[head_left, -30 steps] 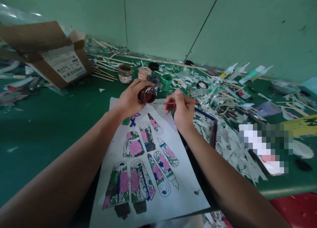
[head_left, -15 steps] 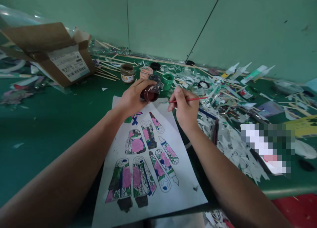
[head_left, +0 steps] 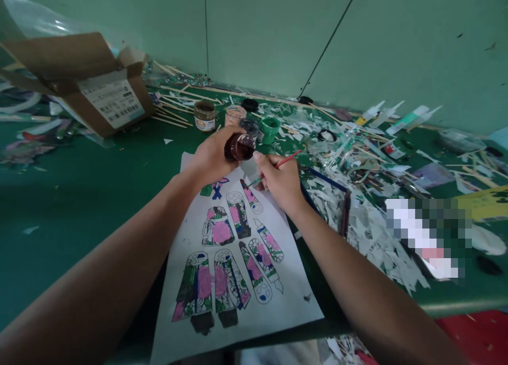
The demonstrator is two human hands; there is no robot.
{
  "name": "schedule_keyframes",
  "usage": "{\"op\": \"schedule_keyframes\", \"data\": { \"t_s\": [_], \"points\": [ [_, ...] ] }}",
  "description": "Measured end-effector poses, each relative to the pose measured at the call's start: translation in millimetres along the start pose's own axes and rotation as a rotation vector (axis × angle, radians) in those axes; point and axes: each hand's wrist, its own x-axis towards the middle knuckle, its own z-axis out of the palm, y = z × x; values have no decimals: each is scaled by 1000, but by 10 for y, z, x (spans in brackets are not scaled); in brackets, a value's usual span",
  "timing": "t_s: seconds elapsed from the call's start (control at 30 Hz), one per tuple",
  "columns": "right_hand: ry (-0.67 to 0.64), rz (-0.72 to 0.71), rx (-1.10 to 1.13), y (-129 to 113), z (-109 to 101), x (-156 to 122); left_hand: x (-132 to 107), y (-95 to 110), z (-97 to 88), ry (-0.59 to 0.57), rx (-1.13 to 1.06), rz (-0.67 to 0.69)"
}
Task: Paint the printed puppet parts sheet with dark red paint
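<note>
A tilted jar of dark red paint [head_left: 239,147] is gripped in my left hand [head_left: 216,152], above the top of the paper. Between the fingers of my right hand [head_left: 279,179] is a thin paintbrush [head_left: 288,159] with a red handle. Its tip is at a narrow, partly coloured shape near the top of the sheet. The white paper [head_left: 286,296] carries several outlined figure parts, painted pink, green, blue and black. Just behind my left hand stand open jars of brown paint [head_left: 205,116], peach paint [head_left: 235,114] and green paint [head_left: 269,129].
An open cardboard box [head_left: 107,100] sits at the left, near wooden sticks [head_left: 170,113]. Paper scraps [head_left: 369,248] cover the right side of the green table [head_left: 79,195]. Glue bottles [head_left: 408,119] lie at the back right, and a pixelated phone-like object [head_left: 424,238] lies nearer.
My right hand has moved left and toward me, bringing the brush tip down to the narrow shape. The jar in my left hand stays in nearly the same place.
</note>
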Motion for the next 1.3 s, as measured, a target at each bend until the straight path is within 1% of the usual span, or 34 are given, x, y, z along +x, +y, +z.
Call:
{"op": "schedule_keyframes", "data": {
  "t_s": [0.13, 0.23, 0.33, 0.47, 0.57, 0.73, 0.9, 1.1, 1.2, 1.3],
  "points": [
    [-20, -48, -71, -14, -10, -13, 1, -15, 21, 10, -1, 15],
    [-27, -57, -58, -19, -14, -19, 11, -9, 31, -2, -7, 5],
    [-13, -75, -52, -19, -17, -18, 16, -15, 37, -15, -11, 14],
    [0, -75, -101, -11, -21, -6, 11, -35, 40, -32, -3, 20],
    [-17, -76, -134, -4, -18, 0, 3, -42, 45, -38, -3, 17],
    [-50, -142, -154, 13, -10, 2, -8, -39, 60, -24, -3, 20],
    [-63, -136, -157, 5, -18, -2, 2, -33, 63, -26, 4, 19],
    [-66, -180, -232, -3, -29, 2, 23, 18, 33, -46, -21, 29],
    [-67, -157, -218, 2, -27, 5, 22, 33, 24, -49, -17, 3],
    [-66, -146, -205, 6, -25, 5, 19, 31, 24, -43, -20, 10]
  ]
}}
